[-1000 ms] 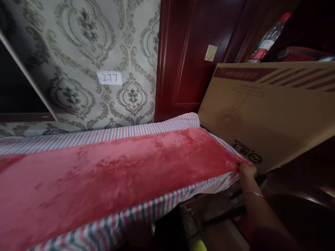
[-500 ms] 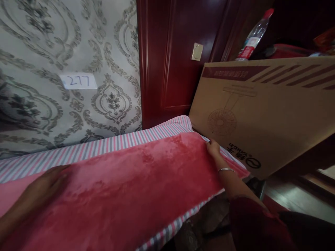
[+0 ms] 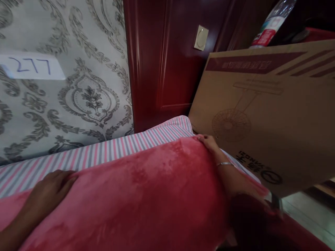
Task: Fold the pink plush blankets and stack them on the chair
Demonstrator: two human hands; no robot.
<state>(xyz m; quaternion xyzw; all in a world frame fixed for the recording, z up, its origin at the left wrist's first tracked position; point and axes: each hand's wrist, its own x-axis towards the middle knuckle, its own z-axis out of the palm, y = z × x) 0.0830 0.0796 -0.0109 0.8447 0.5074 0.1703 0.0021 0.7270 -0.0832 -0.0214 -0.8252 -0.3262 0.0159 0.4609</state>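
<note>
A red plush blanket (image 3: 146, 195) lies over a sheet with pink, grey and white stripes (image 3: 125, 148). My left hand (image 3: 53, 188) is closed on the blanket's far edge at the left, thumb and fingers pinching the fabric. At the blanket's far right corner, my right hand (image 3: 209, 143) grips the edge between its fingers. A silver bracelet (image 3: 225, 163) circles my right wrist. The striped sheet shows along the wall side, beyond the blanket's edge.
Patterned wallpaper (image 3: 91, 97) with a paper label reading 277 (image 3: 32, 66) rises behind. A dark red wooden panel (image 3: 172, 69) carries a switch plate (image 3: 201, 37). A large cardboard box (image 3: 282, 115) stands close on the right, with a plastic bottle (image 3: 272, 26) behind its top edge.
The view has shifted closer and to the right. My right hand has moved slightly up and left at the corner, and the blanket now covers the near striped edge.
</note>
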